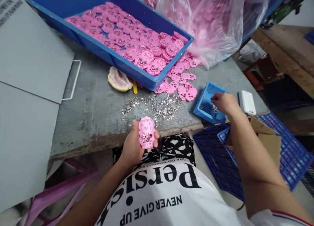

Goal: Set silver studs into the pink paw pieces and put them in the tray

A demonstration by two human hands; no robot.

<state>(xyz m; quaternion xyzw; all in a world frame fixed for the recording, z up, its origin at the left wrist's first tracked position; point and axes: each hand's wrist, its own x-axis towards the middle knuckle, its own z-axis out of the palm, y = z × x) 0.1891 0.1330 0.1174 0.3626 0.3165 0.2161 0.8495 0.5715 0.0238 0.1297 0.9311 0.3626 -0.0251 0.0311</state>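
Observation:
My left hand (132, 144) is closed around a pink plastic casing (146, 131), held upright just over the table's front edge. Shiny metal bits sit in the openings of its lower half. Out to the right, my right hand (224, 103) reaches into a small blue bin (200, 109) with its fingers pinched together. Whatever lies between those fingertips is too small to make out. Small silvery metal pieces (215, 108) lie in the bin under the hand. More silvery pieces (169, 106) are scattered on the table beyond the pink casing.
A large blue tray (98, 50) holds many pink casings (130, 32). Loose pink plates (187, 90) spill beside it from a clear plastic bag (216, 32). A cut fruit (119, 80) and a white box-shaped device (247, 102) rest on the table. Grey panels (29, 72) stand left; blue crates (289, 147) are lower right.

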